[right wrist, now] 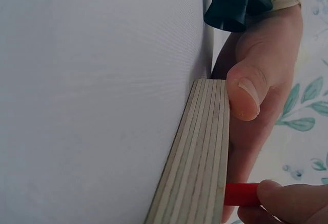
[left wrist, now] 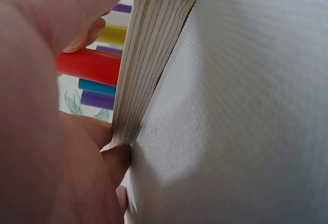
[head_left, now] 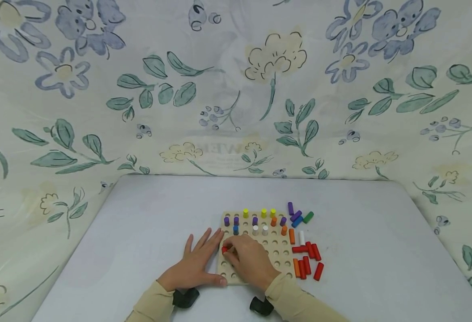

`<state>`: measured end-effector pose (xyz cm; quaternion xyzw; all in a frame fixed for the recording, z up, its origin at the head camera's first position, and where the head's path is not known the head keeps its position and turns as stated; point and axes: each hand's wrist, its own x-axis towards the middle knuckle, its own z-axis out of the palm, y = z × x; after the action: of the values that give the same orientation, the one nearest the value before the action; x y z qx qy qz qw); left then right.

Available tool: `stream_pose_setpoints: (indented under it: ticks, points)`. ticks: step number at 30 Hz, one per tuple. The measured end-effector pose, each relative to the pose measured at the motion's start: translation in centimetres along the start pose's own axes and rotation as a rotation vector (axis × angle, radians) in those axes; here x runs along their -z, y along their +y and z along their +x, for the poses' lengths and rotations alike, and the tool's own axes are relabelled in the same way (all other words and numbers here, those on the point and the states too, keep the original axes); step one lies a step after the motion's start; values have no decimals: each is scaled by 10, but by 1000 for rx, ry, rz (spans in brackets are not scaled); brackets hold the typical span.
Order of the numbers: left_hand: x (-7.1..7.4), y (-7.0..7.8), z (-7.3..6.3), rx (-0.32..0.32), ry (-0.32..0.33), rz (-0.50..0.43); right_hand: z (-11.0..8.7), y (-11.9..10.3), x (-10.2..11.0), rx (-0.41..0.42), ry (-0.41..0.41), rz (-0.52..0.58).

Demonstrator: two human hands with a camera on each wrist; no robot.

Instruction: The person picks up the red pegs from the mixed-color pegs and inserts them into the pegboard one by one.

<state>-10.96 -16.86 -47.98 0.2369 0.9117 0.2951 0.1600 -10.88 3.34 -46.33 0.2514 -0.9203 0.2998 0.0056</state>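
Note:
A square wooden pegboard [head_left: 281, 269] with rows of round holes lies on the table. My right hand [head_left: 253, 261] pinches a red peg [head_left: 224, 250] between thumb and fingertips, upright at a hole near the board's left edge. In the right wrist view, the lower end of that red peg [right wrist: 241, 194] meets the board's top face. My left hand [head_left: 195, 267] lies with fingers spread along the left edge, its thumb at the near corner. Standing in the far rows are yellow pegs [head_left: 264, 213], purple pegs [head_left: 236, 221], orange pegs [head_left: 274, 222], white pegs [head_left: 255, 230] and a blue peg [head_left: 236, 230].
Loose pegs lie right of the board: several red ones [head_left: 318, 271], orange [head_left: 292, 236], a white one [head_left: 302, 238], purple [head_left: 290, 208], a blue one [head_left: 297, 222] and a green one [head_left: 308, 218]. A white-covered table [head_left: 360, 232] meets a floral curtain [head_left: 227, 89] behind.

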Motion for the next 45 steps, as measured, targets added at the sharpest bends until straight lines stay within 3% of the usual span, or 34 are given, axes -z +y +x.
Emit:
stream_pose_setpoints:
  ticks: [9,16,22,32,45]
  points:
    - [1,0,-1,-18,12,-9,2,0,0,0,-2,2]
    - [2,1,1,5,6,-16,1,0,1,-4,4,-14]
    - [2,3,1,12,5,-5,-2,-3,6,3,26,-26]
    - [1,1,1,20,-4,-6,-8,-2,20,-52,56,14]
    - [1,1,1,16,-1,8,-18,10,36,-90,133,-19]
